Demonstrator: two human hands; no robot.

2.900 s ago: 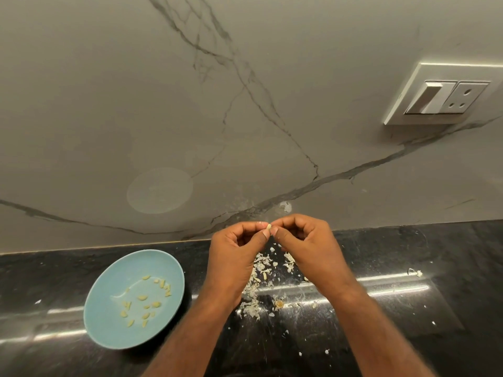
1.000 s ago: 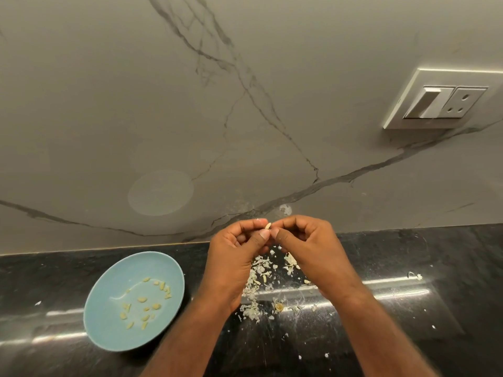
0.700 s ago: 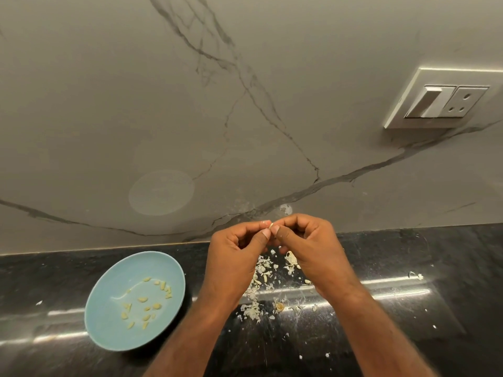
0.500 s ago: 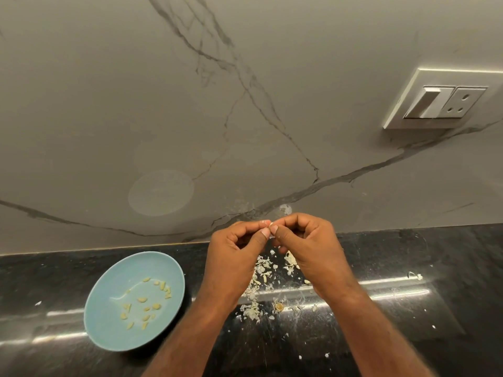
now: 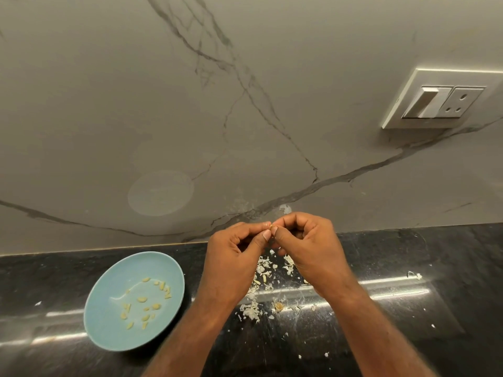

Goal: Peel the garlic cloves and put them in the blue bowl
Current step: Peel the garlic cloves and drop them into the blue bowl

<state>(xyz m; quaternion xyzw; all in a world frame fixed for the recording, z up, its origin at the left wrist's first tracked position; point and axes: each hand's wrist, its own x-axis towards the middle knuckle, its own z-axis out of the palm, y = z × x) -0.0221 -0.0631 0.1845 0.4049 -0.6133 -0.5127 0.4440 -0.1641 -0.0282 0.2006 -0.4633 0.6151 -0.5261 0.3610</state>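
1 garlic clove (image 5: 271, 227) in play: only a small pale sliver shows, pinched between the tips of both hands, in the air above the worktop (image 5: 408, 322) and in front of the wall's bottom edge. Too covered to tell how much skin is on it.

2 hands. Left hand (image 5: 234, 259): fingers (image 5: 255, 227) curled, thumb and forefinger tips on the clove. Right hand (image 5: 313, 248): fingers (image 5: 288, 220) curled in tight, thumb tip meeting the left thumb at the clove. Both are gripping the same clove, knuckles toward the wall.

1 blue bowl (image 5: 109, 330): shallow, pale blue, sitting on the worktop left of the left forearm, well apart from the held clove. Peeled cloves (image 5: 142, 299) inside: roughly 15 small yellowish pieces, scattered loosely across the middle and right of the bowl. Exact count is not reliable at this size.

1 patch of peel scraps (image 5: 251, 311): white, flaky, directly under and between the hands, with stray flecks spreading right and toward the near edge.

Worktop: black polished stone, with bright streaks of reflected light running left to right.

Wall (image 5: 109, 104): grey marble-look panel with dark veins and 1 faint round mark (image 5: 160, 193) above the bowl. 1 white switch plate (image 5: 441, 102) upper right, carrying 1 rocker switch and 1 three-hole socket.
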